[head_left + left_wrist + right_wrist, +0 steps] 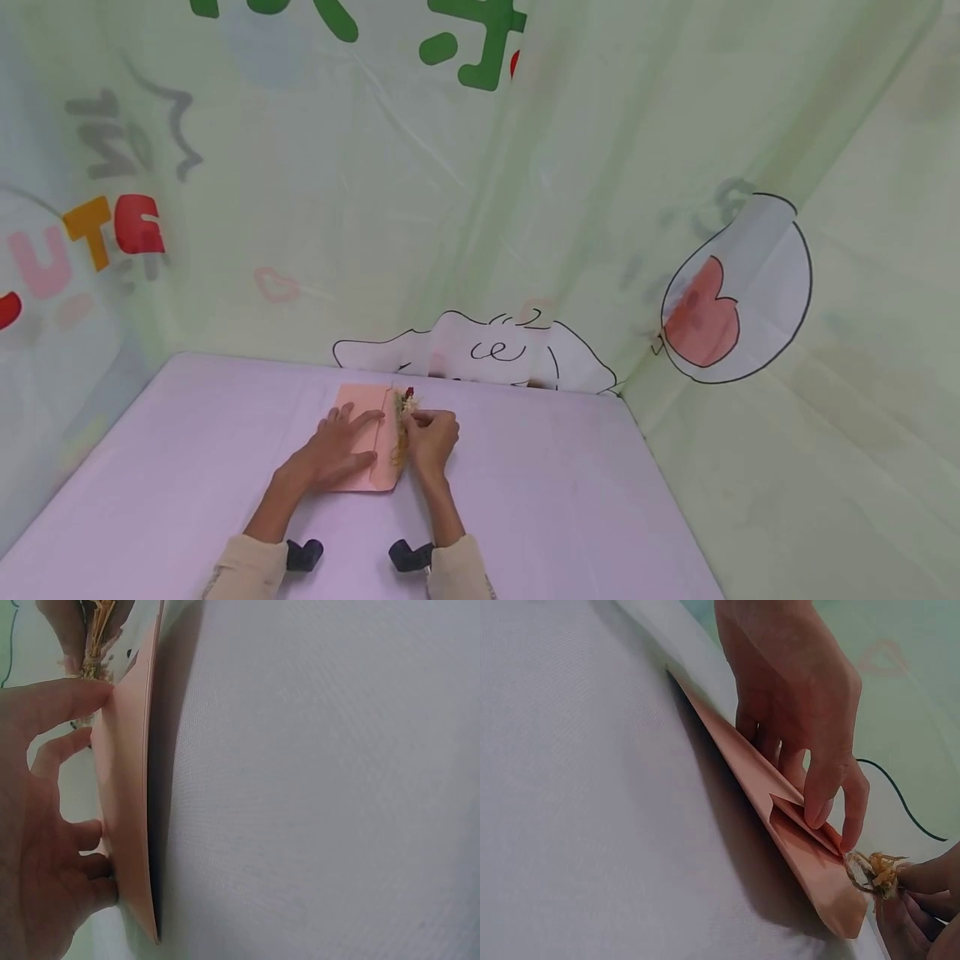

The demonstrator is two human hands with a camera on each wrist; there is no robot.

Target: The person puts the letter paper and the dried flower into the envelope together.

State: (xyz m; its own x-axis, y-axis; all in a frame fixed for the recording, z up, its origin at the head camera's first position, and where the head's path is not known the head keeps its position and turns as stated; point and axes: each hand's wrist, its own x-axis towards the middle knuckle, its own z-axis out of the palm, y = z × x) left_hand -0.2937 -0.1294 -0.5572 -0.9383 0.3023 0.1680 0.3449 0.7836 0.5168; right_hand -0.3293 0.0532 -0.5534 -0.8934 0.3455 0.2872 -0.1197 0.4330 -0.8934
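A pink paper envelope (386,468) lies on the table, its mouth facing right and gaping a little in the right wrist view. My left hand (333,450) rests across it with spread fingers; thumb and forefinger touch the paper beside the mouth. At that same edge, my right hand (433,440) pinches a small dried-flower bouquet (885,874). Dry stems and a twine tie show on the bouquet, and a dark red bloom sits at its far end in the head view. My right fingers hide part of it.
A pale lilac cloth covers the table (570,500). Printed curtains (450,208) hang along its back and sides. Black wrist mounts (411,556) stick out inward from both sleeves, low over the near part of the table.
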